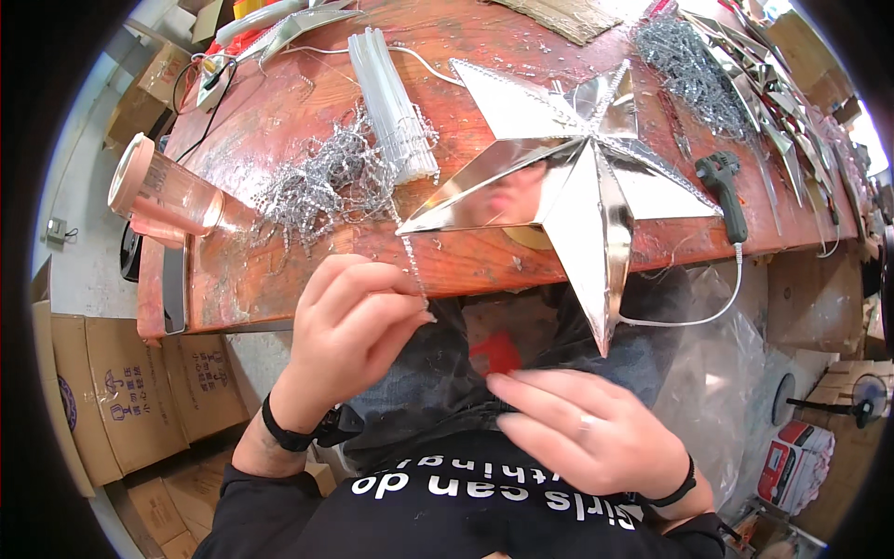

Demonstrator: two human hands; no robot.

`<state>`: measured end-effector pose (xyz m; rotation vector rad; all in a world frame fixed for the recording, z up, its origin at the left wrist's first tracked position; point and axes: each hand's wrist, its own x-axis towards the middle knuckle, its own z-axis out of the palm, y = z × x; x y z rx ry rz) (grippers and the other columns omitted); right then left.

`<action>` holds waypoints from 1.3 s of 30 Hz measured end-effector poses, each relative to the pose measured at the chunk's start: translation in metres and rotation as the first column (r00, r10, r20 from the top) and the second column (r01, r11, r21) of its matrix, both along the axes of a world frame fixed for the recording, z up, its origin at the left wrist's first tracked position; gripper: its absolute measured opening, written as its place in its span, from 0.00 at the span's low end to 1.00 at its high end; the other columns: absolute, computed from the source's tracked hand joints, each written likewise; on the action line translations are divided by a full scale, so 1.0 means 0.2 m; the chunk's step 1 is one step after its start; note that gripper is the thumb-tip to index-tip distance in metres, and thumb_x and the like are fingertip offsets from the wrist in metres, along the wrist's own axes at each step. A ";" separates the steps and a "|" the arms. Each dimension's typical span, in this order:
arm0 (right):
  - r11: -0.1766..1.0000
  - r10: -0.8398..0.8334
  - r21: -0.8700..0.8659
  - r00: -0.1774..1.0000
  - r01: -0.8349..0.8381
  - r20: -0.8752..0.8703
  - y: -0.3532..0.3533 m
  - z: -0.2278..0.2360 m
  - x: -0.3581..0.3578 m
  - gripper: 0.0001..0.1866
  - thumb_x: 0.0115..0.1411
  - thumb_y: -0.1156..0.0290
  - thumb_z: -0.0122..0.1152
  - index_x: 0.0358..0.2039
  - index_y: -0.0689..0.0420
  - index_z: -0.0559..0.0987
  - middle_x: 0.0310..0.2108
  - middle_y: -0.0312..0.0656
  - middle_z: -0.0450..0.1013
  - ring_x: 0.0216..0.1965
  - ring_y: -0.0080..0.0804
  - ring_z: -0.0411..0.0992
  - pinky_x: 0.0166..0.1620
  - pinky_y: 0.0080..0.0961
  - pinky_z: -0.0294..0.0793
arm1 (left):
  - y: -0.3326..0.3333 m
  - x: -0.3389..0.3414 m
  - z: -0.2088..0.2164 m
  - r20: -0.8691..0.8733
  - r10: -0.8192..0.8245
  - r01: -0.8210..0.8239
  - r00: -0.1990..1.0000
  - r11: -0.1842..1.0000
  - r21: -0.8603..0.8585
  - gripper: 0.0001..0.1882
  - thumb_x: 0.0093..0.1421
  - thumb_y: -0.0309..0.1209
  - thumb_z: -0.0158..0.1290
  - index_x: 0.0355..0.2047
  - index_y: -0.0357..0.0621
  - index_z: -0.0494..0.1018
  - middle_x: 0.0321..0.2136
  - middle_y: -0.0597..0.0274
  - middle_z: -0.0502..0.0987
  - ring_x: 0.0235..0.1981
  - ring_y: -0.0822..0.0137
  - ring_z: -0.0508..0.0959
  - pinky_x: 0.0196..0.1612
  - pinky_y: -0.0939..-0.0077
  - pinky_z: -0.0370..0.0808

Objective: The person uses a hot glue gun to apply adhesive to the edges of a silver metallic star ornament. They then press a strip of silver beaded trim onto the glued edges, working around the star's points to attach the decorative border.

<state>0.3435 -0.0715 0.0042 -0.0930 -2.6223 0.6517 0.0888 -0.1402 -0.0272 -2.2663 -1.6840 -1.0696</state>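
Observation:
A large shiny silver star [615, 186] lies on the red wooden table, one point hanging over the near edge. From its left point a thin silver trim [413, 261] runs down to my left hand [349, 321], whose thumb and fingers are pinched on the trim's end. My right hand [587, 429] is over my lap with its fingers stretched out; its thumb is hidden. Just beyond those fingertips is a red patch [496, 354], too unclear to name. The star's edges carry silver trim in places.
Tangled silver trim [326, 182] and a bundle of clear glue sticks [391, 112] lie left of the star. At right rests a dark glue gun [724, 191] with a white cord. A lidded cup [168, 191] stands near the left edge. More silver trim [694, 79] lies far right.

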 end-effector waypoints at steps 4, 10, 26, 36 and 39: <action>0.987 0.036 -0.162 0.994 -0.020 0.100 -0.03 0.00 -0.09 0.18 0.51 0.72 0.59 0.41 0.68 0.70 0.60 0.66 0.55 0.63 0.59 0.54 0.59 0.42 0.63 | -0.01 0.01 0.15 0.276 -0.038 0.037 0.961 0.999 0.009 0.08 0.51 0.23 0.59 0.30 0.43 0.71 0.28 0.60 0.75 0.29 0.62 0.73 0.35 0.73 0.69; 0.940 -0.227 -0.248 0.972 0.236 0.065 -0.03 -0.06 -0.11 0.34 0.52 0.70 0.64 0.56 0.71 0.62 0.64 0.71 0.39 0.66 0.69 0.40 0.64 0.49 0.48 | -0.02 0.01 0.26 0.659 -0.054 0.070 0.750 0.998 0.001 0.06 0.61 0.25 0.52 0.36 0.38 0.67 0.29 0.67 0.68 0.29 0.77 0.66 0.36 0.83 0.64; 0.954 -0.186 -0.290 0.904 0.073 -0.385 0.07 0.16 -0.08 0.22 0.48 0.79 0.66 0.45 0.66 0.74 0.44 0.49 0.73 0.44 0.42 0.73 0.47 0.31 0.73 | 0.06 0.10 0.70 0.698 0.089 0.134 0.711 0.957 -0.259 0.07 0.53 0.23 0.61 0.28 0.39 0.72 0.26 0.68 0.72 0.26 0.80 0.70 0.30 0.86 0.66; 0.510 -0.179 -0.844 0.939 -0.165 -0.292 0.11 0.21 -0.45 0.12 0.64 0.69 0.53 0.44 0.62 0.72 0.35 0.38 0.71 0.37 0.19 0.67 0.40 0.18 0.67 | 0.00 0.07 0.77 0.541 0.177 0.026 0.822 0.938 -0.345 0.13 0.53 0.31 0.62 0.25 0.41 0.68 0.24 0.70 0.68 0.24 0.80 0.65 0.27 0.88 0.60; 0.450 -0.256 -0.869 0.902 -0.206 -0.347 0.10 0.20 -0.48 0.09 0.64 0.69 0.55 0.39 0.63 0.73 0.30 0.34 0.70 0.33 0.17 0.66 0.37 0.16 0.67 | -0.01 0.00 0.74 0.663 0.172 0.082 0.728 0.939 -0.334 0.07 0.54 0.26 0.61 0.28 0.39 0.73 0.24 0.70 0.75 0.23 0.84 0.71 0.24 0.92 0.64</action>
